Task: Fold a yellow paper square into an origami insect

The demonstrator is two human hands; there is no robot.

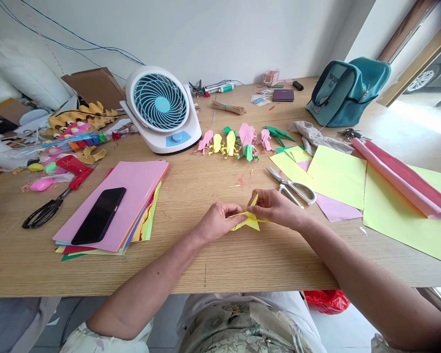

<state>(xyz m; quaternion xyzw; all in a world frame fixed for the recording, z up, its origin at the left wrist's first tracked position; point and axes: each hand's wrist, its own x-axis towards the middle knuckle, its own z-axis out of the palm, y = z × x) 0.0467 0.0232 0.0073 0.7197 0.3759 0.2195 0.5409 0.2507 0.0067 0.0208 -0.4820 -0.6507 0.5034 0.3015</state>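
My left hand (226, 219) is closed on the left side of a yellow folded paper piece (253, 224), thumb on top. On its right side, my right hand (272, 206) pinches a pointed flap of the same paper. Several points of the piece stick out between and below my fingers; the rest is hidden by them. Just beyond my right hand lies a pair of white-handled scissors (292, 187). Farther back stands a row of folded paper figures, among them a yellow one (231, 143), a large pink one (247, 133) and a green one (247, 152).
A white fan (159, 105) stands at the back left. Nearer are a stack of coloured paper (139, 171) with a phone (99, 215) on it, and black-handled scissors (44, 213). Yellow sheets (338, 171), a rolled red sheet (400, 176) and a teal bag (347, 93) occupy the right.
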